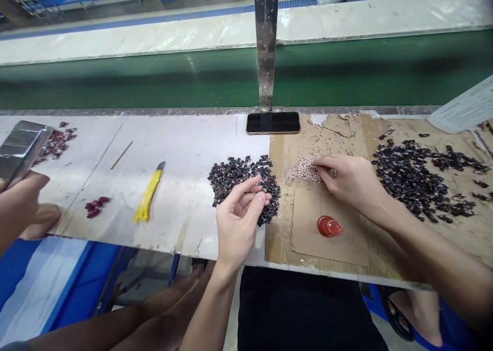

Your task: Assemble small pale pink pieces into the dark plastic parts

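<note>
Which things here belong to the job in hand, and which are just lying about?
Likely the job:
black pieces by the left hand
pale speckled bits at the right hand
perhaps the small red round object

Seemingly lying about:
phone
yellow cutter
thin brown stick

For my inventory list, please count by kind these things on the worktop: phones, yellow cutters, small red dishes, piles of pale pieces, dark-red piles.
Phone: 1
Yellow cutter: 1
Small red dish: 1
Pile of pale pieces: 1
Dark-red piles: 2
Total: 6
</note>
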`<act>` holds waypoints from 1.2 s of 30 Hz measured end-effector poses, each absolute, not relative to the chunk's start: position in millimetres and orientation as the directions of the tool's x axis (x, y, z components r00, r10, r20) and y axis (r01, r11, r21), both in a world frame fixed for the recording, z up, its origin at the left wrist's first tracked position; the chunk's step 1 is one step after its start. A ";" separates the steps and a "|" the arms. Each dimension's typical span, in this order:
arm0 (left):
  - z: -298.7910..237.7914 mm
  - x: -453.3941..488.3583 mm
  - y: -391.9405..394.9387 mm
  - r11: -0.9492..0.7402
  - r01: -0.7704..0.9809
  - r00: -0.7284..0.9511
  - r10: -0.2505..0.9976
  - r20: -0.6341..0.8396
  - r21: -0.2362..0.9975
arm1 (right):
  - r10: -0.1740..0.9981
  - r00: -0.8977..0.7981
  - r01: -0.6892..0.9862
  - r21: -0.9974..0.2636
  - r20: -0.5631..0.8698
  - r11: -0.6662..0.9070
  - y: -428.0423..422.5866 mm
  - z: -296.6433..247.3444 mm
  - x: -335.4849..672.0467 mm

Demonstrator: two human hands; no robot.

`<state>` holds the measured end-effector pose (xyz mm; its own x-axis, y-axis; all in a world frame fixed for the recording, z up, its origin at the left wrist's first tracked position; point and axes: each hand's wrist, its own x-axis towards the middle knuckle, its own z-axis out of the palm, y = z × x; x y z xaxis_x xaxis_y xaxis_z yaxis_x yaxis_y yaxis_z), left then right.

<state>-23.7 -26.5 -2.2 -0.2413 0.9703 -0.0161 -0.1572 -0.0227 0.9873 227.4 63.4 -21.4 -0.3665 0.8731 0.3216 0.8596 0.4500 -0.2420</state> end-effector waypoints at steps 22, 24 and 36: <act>13.2 -6.3 -36.5 0.049 -0.236 -0.179 0.979 -0.093 0.971 | 0.915 -0.282 0.780 -0.487 0.288 0.394 64.4 -1.4 230.1; 13.7 -4.6 -36.0 0.051 -0.250 -0.174 0.980 -0.096 0.967 | 0.926 -0.257 0.764 -0.529 0.278 0.371 63.7 -1.4 231.2; 17.0 18.2 -26.9 0.057 -0.187 -0.077 0.994 -0.072 0.981 | 0.999 -0.039 0.366 -0.930 0.028 0.040 50.2 7.5 241.7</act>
